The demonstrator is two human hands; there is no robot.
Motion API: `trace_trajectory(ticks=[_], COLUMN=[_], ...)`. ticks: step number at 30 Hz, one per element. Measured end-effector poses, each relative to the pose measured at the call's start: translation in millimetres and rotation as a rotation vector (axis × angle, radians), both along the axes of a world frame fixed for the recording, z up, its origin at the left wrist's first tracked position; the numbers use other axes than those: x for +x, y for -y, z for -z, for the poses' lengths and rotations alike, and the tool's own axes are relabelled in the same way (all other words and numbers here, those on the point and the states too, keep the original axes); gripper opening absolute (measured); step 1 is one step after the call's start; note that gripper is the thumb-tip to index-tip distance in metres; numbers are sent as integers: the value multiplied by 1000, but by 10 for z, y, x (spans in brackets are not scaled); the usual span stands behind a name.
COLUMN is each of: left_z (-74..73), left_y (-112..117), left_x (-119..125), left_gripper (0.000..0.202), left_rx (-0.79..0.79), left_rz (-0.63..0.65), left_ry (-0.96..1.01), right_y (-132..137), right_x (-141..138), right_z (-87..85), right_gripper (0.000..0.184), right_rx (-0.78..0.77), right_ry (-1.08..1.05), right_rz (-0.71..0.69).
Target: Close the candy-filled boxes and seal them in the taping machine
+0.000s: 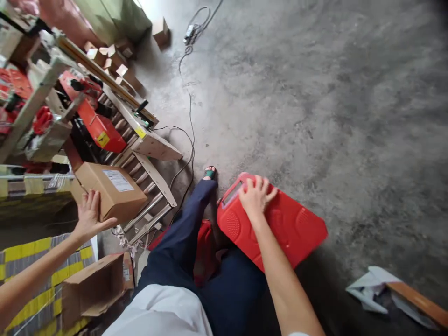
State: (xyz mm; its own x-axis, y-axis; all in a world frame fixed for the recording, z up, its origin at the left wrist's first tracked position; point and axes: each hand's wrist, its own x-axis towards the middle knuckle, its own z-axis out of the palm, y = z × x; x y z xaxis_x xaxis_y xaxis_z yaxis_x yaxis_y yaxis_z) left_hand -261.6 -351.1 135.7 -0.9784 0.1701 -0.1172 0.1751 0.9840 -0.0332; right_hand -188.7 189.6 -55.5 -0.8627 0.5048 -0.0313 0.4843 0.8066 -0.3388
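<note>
A: What is the left hand (90, 214) doing?

B: It's lying wide, fingers spreading over the near side of the closed box (117, 189). I'd guess it's steadying it, since the box is sitting on the end of the rollers (143, 178) and one corner is facing the person.

A: And the right hand (255, 198)?

B: It's resting on the red case (280, 228), fingers splaying beside the slot (233, 192). I'm not able to tell whether it's gripping or only pressing.

A: Why there?

B: The case is slanting beside the right leg (231, 268), so the hand is probably keeping it from tipping. The slot is looking like a carrying handle.

A: Now the counts?

B: I'm counting one closed box, wearing one white label (118, 180), and one open box (93, 272) sitting below it, its mouth gaping. One case is touching the right hand. One foot (210, 172) is showing.

A: And farther off?

B: One small box (160, 32) is standing apart from a pile (115, 60) that's blurring too much for counting. One power strip (189, 33) is lying on the floor (332, 93).
</note>
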Motion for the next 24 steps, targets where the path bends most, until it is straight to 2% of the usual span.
trace_trajectory(ticks=[3, 6, 8, 10, 11, 13, 15, 18, 19, 20, 21, 22, 24], left_z=[29, 51, 71, 93, 104, 124, 144, 180, 192, 201, 207, 209, 197], left_y=[-159, -133, -53, 28, 59, 102, 129, 172, 188, 201, 209, 209, 184], left_x=[66, 37, -4, -28, -27, 8, 79, 215, 258, 295, 325, 347, 374], left_gripper=[112, 110, 107, 103, 102, 101, 101, 103, 107, 113, 118, 122, 118], left_rx=[-20, -10, 11, 25, 31, 45, 67, 99, 113, 131, 150, 169, 188], left_rz=[-42, -80, -88, -94, -98, -119, -162, -218, -207, -178, -138, -95, -35], left_ry=[-65, -70, -62, -49, -39, -8, 37, 97, 100, 90, 72, 50, 8], right_y=[-465, -821, -874, -716, -555, -87, 533, 1611, 1969, 2308, 2615, 2884, 3283], right_x=[208, 388, 356, 74, -182, -913, -1857, -3362, -3820, -4233, -4593, -4896, -5331], right_z=[65, 20, -115, -312, -420, -631, -824, -1076, -1140, -1186, -1207, -1201, -1107], right_gripper=[43, 46, 46, 48, 49, 51, 50, 50, 50, 50, 49, 47, 41], right_rx=[76, 107, 80, -45, -139, -356, -490, -657, -824, -975, -1076, -1119, -1112], right_ry=[43, 125, 219, 273, 276, 243, 217, 128, 60, 36, 80, 149, 240], right_rz=[162, 258, 301, 270, 202, -42, -281, -568, -648, -676, -644, -556, -454])
